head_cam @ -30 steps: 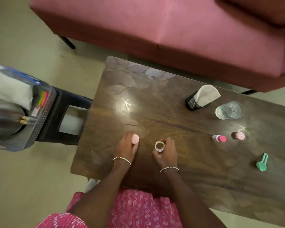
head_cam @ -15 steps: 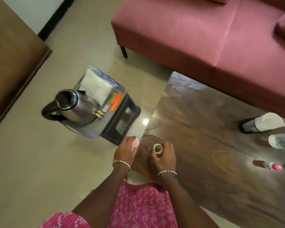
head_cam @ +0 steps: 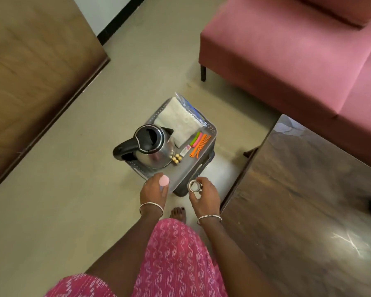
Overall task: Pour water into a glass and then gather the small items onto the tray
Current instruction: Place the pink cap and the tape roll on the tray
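Beige floor [head_cam: 62, 189] fills the room between a pink sofa [head_cam: 298, 50] at far right and a dark wooden table [head_cam: 298, 200] at near right.

I see the grey tray [head_cam: 186, 169] on a low black stool [head_cam: 204, 168], directly beyond both hands and set diagonally, its long sides running from far right to near left. Its bare patch is the near corner, the part closest to me.

My left hand [head_cam: 153, 192] grips a small pink-capped item [head_cam: 164, 180] upright, the cap already at the tray's near edge. My right hand [head_cam: 204, 195] pinches a small ring-shaped roll [head_cam: 194, 186] just right of that corner, over the stool and not the tray.

I judge the left hand better placed: it can set down straight ahead, while the right must shift left and farther.

Beyond the bare patch stands a steel kettle [head_cam: 152, 146] with its lid open. Right of it lie tiny gold pieces [head_cam: 177, 159] and orange clips [head_cam: 199, 144], with a folded packet [head_cam: 180, 123] at the far end.
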